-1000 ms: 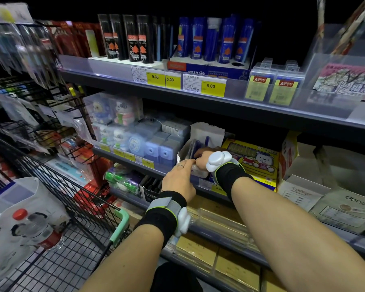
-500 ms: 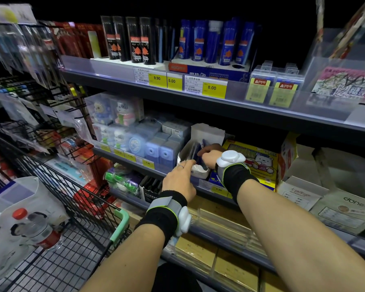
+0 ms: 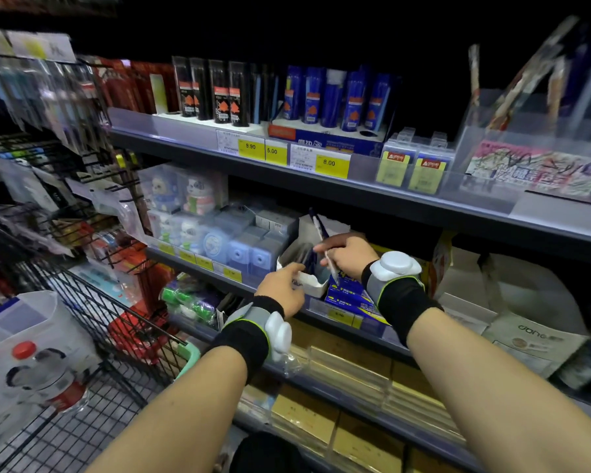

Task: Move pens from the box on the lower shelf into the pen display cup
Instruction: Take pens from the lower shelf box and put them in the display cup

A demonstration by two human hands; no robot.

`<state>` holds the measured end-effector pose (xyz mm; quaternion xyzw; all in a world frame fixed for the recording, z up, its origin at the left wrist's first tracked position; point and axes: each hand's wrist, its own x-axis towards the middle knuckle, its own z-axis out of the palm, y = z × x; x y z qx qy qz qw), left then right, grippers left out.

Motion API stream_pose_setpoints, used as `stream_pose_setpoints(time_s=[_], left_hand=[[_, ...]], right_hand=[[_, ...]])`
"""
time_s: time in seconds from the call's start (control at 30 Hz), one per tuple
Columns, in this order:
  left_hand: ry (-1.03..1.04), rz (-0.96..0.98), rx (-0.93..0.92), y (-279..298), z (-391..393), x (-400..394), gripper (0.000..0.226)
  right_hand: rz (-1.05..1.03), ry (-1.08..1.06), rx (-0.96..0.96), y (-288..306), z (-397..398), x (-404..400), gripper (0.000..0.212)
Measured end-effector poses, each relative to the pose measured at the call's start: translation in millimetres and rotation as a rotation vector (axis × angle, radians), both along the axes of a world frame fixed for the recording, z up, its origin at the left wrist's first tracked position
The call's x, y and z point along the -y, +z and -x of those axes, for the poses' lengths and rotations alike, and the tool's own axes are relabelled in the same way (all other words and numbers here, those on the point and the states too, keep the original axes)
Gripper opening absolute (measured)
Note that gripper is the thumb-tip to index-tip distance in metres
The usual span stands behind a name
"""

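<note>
In the head view, the right hand [image 3: 350, 256] pinches a slim blue-capped pen with a clear barrel [image 3: 325, 247] between thumb and fingers [image 3: 325, 248]; the pen stands tilted, its upper end rising above the hand and its tip pointing down just beside the small white open-topped box of dark pens [image 3: 307, 268] on the grey metal shelf [image 3: 348, 322]. The left hand [image 3: 282, 288] grips that box's near front edge, its fingers curled closed on the rim. A black wire shopping trolley [image 3: 93, 336] stands at the left
</note>
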<state>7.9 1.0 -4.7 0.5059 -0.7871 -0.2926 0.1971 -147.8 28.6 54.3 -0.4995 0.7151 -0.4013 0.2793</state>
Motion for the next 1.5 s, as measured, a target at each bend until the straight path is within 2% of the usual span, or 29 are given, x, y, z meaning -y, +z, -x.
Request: stream_pose_setpoints(time_s=[0.07, 0.17, 0.2, 0.27, 0.33, 0.63, 0.83, 0.97, 1.17, 1.33, 1.5], left_hand=[[0.041, -0.058, -0.172, 7.4, -0.6, -3.3, 0.038], [0.045, -0.271, -0.533, 23.4, 2.4, -15.5, 0.019], [0.052, -0.336, -0.64, 31.0, 2.2, -21.8, 0.02], [0.048, -0.395, -0.776, 42.1, 2.2, -27.1, 0.025], [0.024, -0.406, -0.841, 54.3, -0.6, -35.8, 0.02], [-0.052, -0.433, -0.953, 103.8, 7.6, -75.1, 0.014], [-0.111, -0.428, -1.044, 141.1, 14.3, -99.2, 0.019], [-0.172, -0.378, -1.032, 159.9, 22.6, -112.4, 0.017], [-0.241, -0.355, -1.011, 184.2, 44.4, -131.8, 0.023], [-0.305, -0.322, -1.003, 204.5, 54.8, -142.7, 0.023], [-0.342, -0.246, -0.996, 222.9, 68.7, -146.9, 0.016]], right_hand=[[-0.021, 0.071, 0.01, 6.9, -6.6, -12.9, 0.031], [-0.034, 0.159, 0.001, 15.4, -16.2, -28.7, 0.029], [-0.029, 0.169, 0.0, 18.5, -18.6, -34.1, 0.028], [-0.034, 0.183, 0.024, 24.9, -21.3, -40.9, 0.027], [-0.035, 0.206, 0.031, 35.5, -22.2, -53.5, 0.029], [0.03, 0.254, 0.018, 84.4, -10.0, -105.8, 0.032], [0.078, 0.219, 0.188, 107.7, -0.3, -136.5, 0.04], [0.076, 0.206, 0.217, 123.8, 2.7, -159.0, 0.04], [0.075, 0.155, 0.118, 140.4, 14.1, -182.6, 0.018], [0.135, 0.098, 0.133, 150.2, 27.1, -190.7, 0.018], [0.285, 0.01, -0.07, 164.3, 41.7, -195.6, 0.018]])
